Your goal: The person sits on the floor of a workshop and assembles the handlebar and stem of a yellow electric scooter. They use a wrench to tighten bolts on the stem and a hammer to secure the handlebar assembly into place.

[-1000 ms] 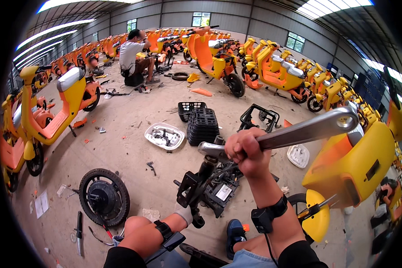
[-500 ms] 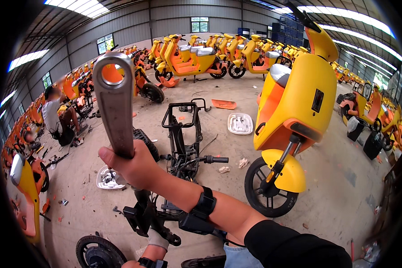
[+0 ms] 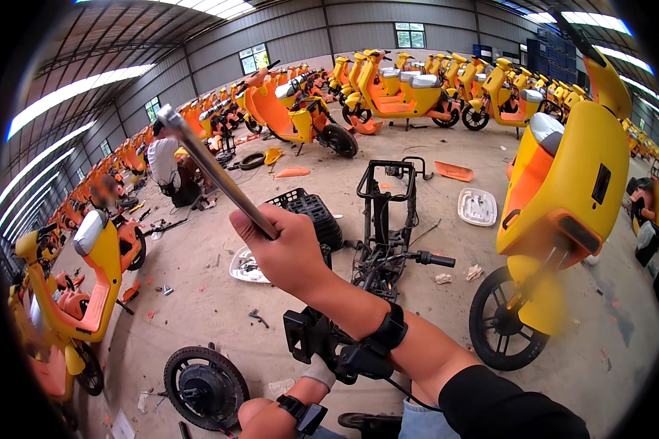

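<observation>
1. Right hand [image 3: 289, 252]: fingers closed tightly around the long grey metal bar [image 3: 214, 170], held raised and tilted up-left.
2. Left hand [image 3: 316, 369]: gloved, low beside the black scooter frame [image 3: 377, 241]; its state cannot be told.

Yellow-orange scooter [image 3: 564, 190], grey metal bar [image 3: 212, 172], black frame [image 3: 384, 227]

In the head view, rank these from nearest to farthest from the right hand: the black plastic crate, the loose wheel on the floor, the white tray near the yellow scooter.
1. Black plastic crate, just behind the right hand, slightly right.
2. Loose wheel, on the floor below and left of the hand.
3. White tray, far right, beside the yellow scooter.
</observation>
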Motion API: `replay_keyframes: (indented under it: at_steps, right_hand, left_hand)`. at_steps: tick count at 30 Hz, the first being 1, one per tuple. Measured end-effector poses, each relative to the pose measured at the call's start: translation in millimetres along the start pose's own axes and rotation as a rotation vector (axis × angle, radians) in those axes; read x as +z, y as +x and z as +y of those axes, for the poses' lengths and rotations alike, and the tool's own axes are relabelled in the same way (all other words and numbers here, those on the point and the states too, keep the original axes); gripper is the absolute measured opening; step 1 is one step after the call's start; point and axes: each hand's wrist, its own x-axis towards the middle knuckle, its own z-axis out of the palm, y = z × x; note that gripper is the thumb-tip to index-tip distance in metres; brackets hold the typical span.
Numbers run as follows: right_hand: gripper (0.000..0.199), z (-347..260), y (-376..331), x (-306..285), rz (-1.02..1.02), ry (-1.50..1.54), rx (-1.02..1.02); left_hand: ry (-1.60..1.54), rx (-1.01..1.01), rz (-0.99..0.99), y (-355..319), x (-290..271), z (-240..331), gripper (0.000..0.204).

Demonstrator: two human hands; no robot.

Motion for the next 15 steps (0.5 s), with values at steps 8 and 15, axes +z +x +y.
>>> replay_keyframes:
  at_steps: [8,15]
  right_hand:
    - [0.021,-5.1,9.4,-5.8,0.135,0.004,0.025]
    - [0.016,1.6,8.5,6.0,0.214,0.031,-0.017]
  left_hand:
    - [0.060,-0.006,0.164,12.1,-7.4,-0.9,0.048]
    - [0.059,-0.016,0.209,16.4,-25.1,-4.3,0.047]
